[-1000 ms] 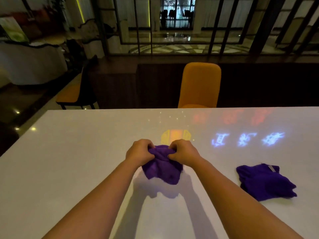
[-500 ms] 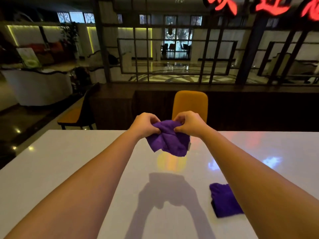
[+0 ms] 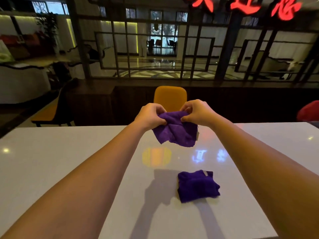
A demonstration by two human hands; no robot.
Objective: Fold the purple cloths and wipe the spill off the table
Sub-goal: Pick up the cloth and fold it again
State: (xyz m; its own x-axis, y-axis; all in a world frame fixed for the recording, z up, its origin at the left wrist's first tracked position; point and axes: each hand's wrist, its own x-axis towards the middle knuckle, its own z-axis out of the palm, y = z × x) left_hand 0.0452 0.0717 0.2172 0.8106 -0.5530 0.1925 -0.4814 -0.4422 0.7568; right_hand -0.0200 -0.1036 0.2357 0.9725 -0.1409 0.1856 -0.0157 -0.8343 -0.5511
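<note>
A crumpled purple cloth point(image 3: 176, 131) hangs in the air above the white table point(image 3: 51, 161). My left hand point(image 3: 150, 115) pinches its upper left edge and my right hand point(image 3: 196, 112) pinches its upper right edge. A second purple cloth point(image 3: 197, 186) lies bunched on the table between my forearms, nearer to me, with a small white tag on its top edge. I cannot make out a spill on the tabletop; only coloured light reflections show there.
An orange chair point(image 3: 170, 98) stands at the table's far side, and another chair point(image 3: 51, 111) at the far left. A dark low wall and a lattice screen run behind them. Something red point(image 3: 309, 111) shows at the right edge.
Both hands have lifted the cloth off the table and hold it higher and further out, now pulling it a little wider. The view has tilted up.
</note>
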